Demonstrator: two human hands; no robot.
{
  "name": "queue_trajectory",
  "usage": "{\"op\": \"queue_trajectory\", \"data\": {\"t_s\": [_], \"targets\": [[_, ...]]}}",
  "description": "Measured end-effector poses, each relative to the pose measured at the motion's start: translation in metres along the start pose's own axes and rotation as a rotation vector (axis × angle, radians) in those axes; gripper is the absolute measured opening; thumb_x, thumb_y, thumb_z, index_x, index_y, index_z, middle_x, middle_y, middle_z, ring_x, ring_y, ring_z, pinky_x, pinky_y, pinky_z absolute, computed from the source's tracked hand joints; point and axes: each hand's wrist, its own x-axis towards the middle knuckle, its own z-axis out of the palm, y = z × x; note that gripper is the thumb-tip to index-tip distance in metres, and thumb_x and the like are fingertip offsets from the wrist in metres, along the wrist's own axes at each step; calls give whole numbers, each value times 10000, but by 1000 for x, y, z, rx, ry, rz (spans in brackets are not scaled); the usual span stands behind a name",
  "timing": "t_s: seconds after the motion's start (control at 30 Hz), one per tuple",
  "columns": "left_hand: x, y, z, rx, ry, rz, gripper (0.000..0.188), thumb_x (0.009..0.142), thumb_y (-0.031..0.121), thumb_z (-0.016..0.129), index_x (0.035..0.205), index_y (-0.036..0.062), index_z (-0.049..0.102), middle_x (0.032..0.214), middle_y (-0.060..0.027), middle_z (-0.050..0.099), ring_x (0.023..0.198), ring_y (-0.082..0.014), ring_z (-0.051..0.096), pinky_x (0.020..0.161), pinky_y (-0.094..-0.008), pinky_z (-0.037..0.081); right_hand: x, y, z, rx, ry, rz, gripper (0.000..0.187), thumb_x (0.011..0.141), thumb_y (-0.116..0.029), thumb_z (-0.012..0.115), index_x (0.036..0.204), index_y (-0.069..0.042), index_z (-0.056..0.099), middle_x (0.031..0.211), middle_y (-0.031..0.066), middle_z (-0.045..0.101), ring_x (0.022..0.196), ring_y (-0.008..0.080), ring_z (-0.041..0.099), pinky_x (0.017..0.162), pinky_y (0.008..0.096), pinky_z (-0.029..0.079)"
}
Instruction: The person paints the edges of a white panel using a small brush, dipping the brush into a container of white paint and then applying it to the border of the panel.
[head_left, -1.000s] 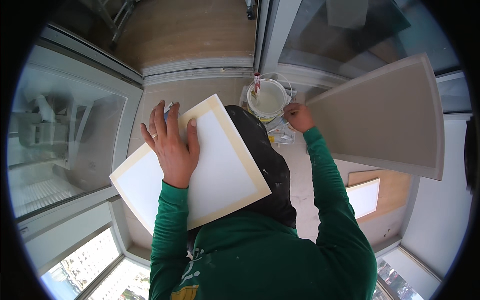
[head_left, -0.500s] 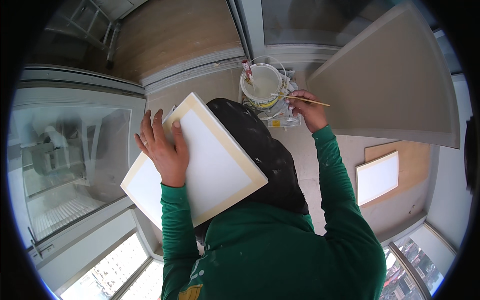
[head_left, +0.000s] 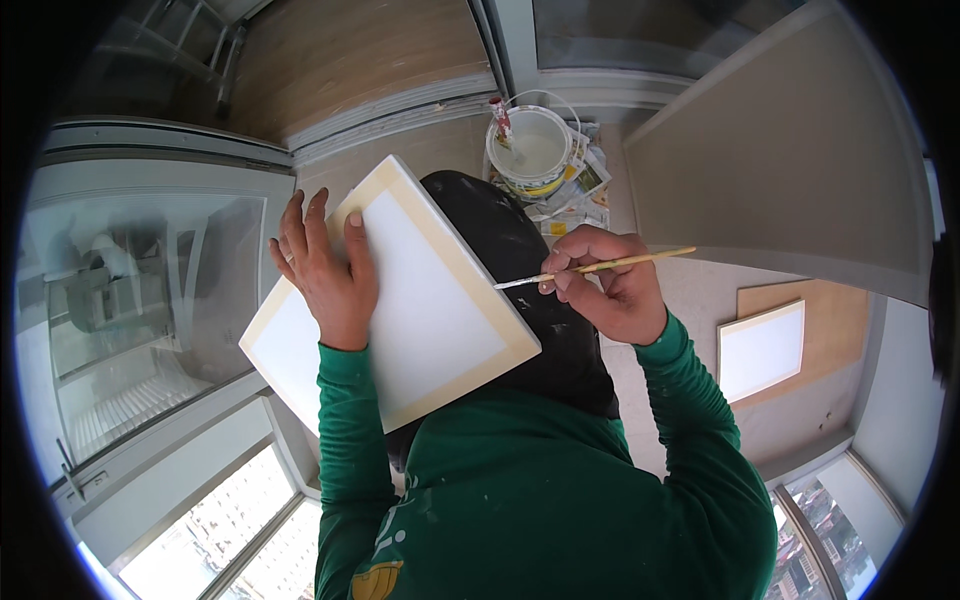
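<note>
Across our lap, tilted over the dark trousers (head_left: 470, 205), lies a white panel (head_left: 430, 270) with a cream band along its edges. Our left hand (head_left: 325, 280) rests on its upper left side with the fingers spread wide and reaching past the edge, the thumb on the band. Our right hand (head_left: 608, 285) is closed narrowly on a thin brush (head_left: 645, 259), pinched between thumb and fingers, its pale wooden handle pointing away to the right. The white bristles meet the panel's right edge, or stop just short of it; from above we cannot quite tell which.

Beyond our knees stands a white bucket (head_left: 541, 189) with a yellow marking on its side and pale contents; a red, paint-spotted handle (head_left: 501, 118) leans inside its rim. Under it we see printed paper sheets (head_left: 595, 190), the lettering too small for us to read. Our green shirt (head_left: 560, 500) carries a few white printed marks, partly cut by folds, above a yellow emblem (head_left: 376, 582).

To our right, a second white panel (head_left: 762, 350) lies on a brown board (head_left: 838, 310), near a large grey-beige sheet (head_left: 790, 160).
</note>
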Motion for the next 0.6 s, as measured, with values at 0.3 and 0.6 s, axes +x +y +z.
{"op": "queue_trajectory", "data": {"t_s": [0.3, 0.6], "targets": [[-2, -1, 0, 15, 11, -9, 498, 1097, 479, 560, 1455, 149, 666, 1576, -203, 571, 1507, -415, 496, 1289, -695, 194, 13, 1, 9, -251, -4, -75, 140, 859, 33, 701, 969, -52, 683, 849, 11, 737, 583, 54, 547, 539, 243, 406], [-3, -3, 0, 20, -11, -3, 478, 1081, 408, 597, 1470, 131, 635, 1585, -199, 527, 1503, -400, 472, 1294, -667, 172, 23, -1, 11, -310, -32, -100, 144, 856, 14, 716, 978, -56, 686, 845, 12, 728, 592, 66, 573, 548, 247, 429]]}}
